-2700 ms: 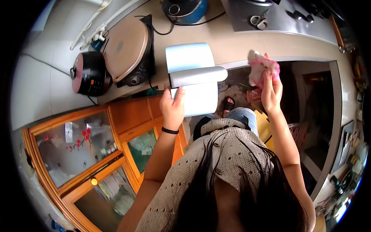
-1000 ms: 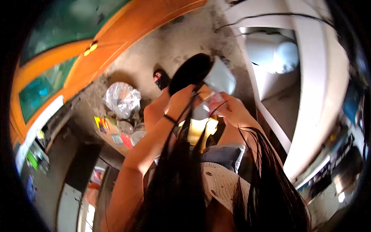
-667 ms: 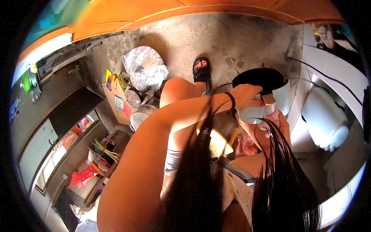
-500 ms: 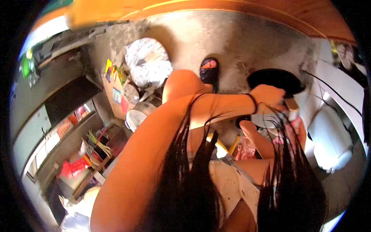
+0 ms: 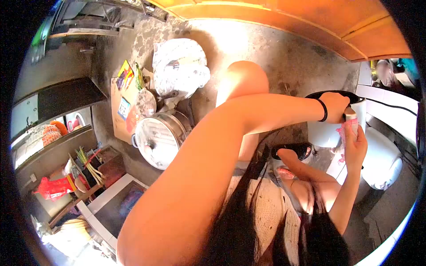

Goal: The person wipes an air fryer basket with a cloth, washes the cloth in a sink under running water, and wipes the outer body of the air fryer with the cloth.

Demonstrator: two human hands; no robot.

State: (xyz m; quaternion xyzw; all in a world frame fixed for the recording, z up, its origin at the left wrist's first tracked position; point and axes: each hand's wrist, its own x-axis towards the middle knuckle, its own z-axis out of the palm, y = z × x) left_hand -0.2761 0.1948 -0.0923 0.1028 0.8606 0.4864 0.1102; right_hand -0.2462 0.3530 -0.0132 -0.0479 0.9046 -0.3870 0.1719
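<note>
A light blue-white container [image 5: 323, 133] with a dark inside stands low at the right, beside my legs. My left hand [image 5: 334, 104], with a black band at the wrist, is closed at its rim, around the near end of the handle [image 5: 350, 114]. Just below, my right hand [image 5: 356, 142] pinches a pink and white cloth [image 5: 351, 123] against the handle's outer end. Part of the cloth hangs beside the container wall. My left fingertips are partly hidden.
A lidded metal pot [image 5: 155, 142] and a plastic-covered round thing [image 5: 179, 66] are on the floor at left, near a cardboard piece [image 5: 119, 111]. Orange cabinets [image 5: 288, 17] line the top. Another pale rounded object [image 5: 380, 162] lies right of the container. Long hair hangs in view.
From the counter, the view has turned down to the floor. The container is now low at the right, its dark opening up. Both hands have come together at its handle, the cloth still in my right hand.
</note>
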